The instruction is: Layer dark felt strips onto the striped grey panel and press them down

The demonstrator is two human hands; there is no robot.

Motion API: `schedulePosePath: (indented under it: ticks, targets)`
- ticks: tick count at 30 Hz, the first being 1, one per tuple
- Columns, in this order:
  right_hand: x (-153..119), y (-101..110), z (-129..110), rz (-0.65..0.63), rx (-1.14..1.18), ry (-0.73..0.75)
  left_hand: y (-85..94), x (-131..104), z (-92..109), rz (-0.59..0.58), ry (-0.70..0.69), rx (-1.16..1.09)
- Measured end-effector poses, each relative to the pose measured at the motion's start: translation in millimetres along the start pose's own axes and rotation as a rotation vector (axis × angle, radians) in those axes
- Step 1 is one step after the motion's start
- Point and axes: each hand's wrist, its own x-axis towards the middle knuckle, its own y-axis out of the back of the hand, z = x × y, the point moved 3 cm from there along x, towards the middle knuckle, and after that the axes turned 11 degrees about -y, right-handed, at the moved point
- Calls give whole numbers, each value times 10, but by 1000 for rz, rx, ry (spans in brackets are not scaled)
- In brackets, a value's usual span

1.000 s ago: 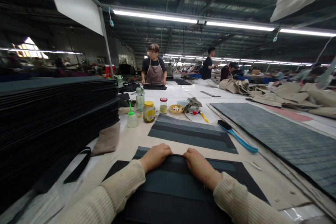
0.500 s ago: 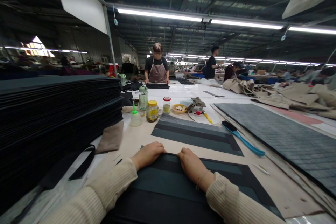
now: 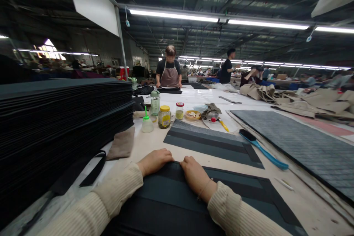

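Pale counter (image 3: pixel 149 143), tall stack of dark sheets (image 3: pixel 61 118) at left. Dark panel (image 3: pixel 166 188) directly before person, over second panel (image 3: pixel 243 184). Left hand (image 3: pixel 156 160) and right hand (image 3: pixel 195 176) at its far edge, fingers of both closed on it, thumbs hidden. Since second ago: hands closer together, shifted left with panel; second panel's left end now covered. Suggests attention narrowed to short stretch of edge, panel unreleased.

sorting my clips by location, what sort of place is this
Likely a textile or leather-goods workshop: a tall stack of dark sheets, a heap of beige pieces and rows of strip lights show it.
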Motion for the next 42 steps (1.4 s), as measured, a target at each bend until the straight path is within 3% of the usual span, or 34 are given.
schedulePosePath:
  ticks: [6, 14, 22, 28, 33, 39, 42]
  targets:
    - [117, 38, -135, -17, 5, -2, 56, -182, -37, 14, 73, 1]
    - [216, -55, -342, -12, -3, 28, 88, -175, -28, -63, -47, 108]
    - [298, -40, -390, -8, 1, 39, 98, -547, -188, 31, 154, -13]
    - [430, -99, -602, -29, 16, 86, 75, -507, -180, -50, 65, 83]
    - [417, -100, -608, -46, 18, 88, 135, -562, -197, -104, -9, 76]
    - [514, -92, -548, -44, 94, 25, 186, -857, -267, -7, 132, -65]
    - [607, -105, -524, -40, 152, -51, 204, -872, -298, 49, 247, -158]
